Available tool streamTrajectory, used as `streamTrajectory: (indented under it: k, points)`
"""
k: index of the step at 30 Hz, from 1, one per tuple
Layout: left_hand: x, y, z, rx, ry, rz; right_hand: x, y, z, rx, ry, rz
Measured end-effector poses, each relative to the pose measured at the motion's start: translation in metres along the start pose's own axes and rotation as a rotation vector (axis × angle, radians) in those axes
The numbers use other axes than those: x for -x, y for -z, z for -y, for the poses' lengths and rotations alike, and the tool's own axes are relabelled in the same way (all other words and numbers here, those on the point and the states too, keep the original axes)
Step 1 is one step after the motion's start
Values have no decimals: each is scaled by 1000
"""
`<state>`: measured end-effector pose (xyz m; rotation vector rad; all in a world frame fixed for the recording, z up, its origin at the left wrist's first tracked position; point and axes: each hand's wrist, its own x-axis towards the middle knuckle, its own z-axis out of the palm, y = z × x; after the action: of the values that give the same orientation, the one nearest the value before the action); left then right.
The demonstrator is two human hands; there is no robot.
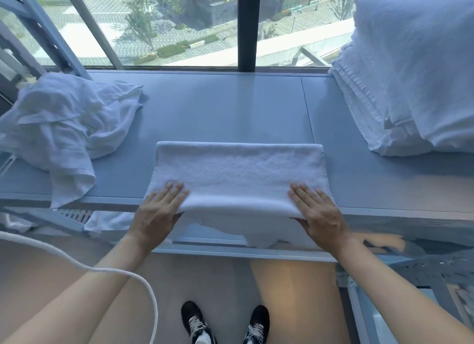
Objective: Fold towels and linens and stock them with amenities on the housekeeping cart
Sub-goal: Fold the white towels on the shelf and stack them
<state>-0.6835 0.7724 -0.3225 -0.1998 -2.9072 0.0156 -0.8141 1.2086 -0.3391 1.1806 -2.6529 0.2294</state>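
Note:
A white terry towel [238, 172] lies folded on the grey window ledge [218, 107], its near part hanging over the front edge. My left hand [159, 210] grips the towel's near left corner, fingers on top and thumb underneath. On the near right corner my right hand [318, 213] holds the same fold in the same way. A crumpled heap of white linens [64, 128] sits at the ledge's left end. A tall stack of folded white towels [405, 69] stands at the right end.
A large window with a dark vertical frame bar [247, 25] runs behind the ledge. A white cord [102, 269] loops across the lower left. My two black shoes [223, 323] stand on the beige floor. A metal frame [410, 274] is at lower right.

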Motion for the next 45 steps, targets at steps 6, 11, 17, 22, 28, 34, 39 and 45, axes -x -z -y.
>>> streamTrajectory:
  k: [6, 11, 17, 22, 28, 34, 39, 45]
  points:
    - [19, 46, -11, 33, -39, -44, 6, 39, 19, -43, -92, -45]
    - [56, 78, -7, 42, 3, -88, 16, 70, 62, 25, -171, -30]
    - [130, 107, 29, 114, 91, -131, 24, 98, 148, 54, -195, -85]
    - [189, 124, 50, 179, 136, -173, 31, 116, 210, 55, -214, -82]
    - [206, 126, 41, 281, 133, -162, 66, 137, 243, 41, -294, -25]
    - [174, 117, 2, 344, 72, -159, 104, 160, 220, 96, -390, -9]
    - [129, 105, -22, 348, 84, -107, 111, 155, 173, 33, -472, 6]
    - [72, 106, -38, 298, 125, -109, 84, 138, 108, -9, -496, -24]
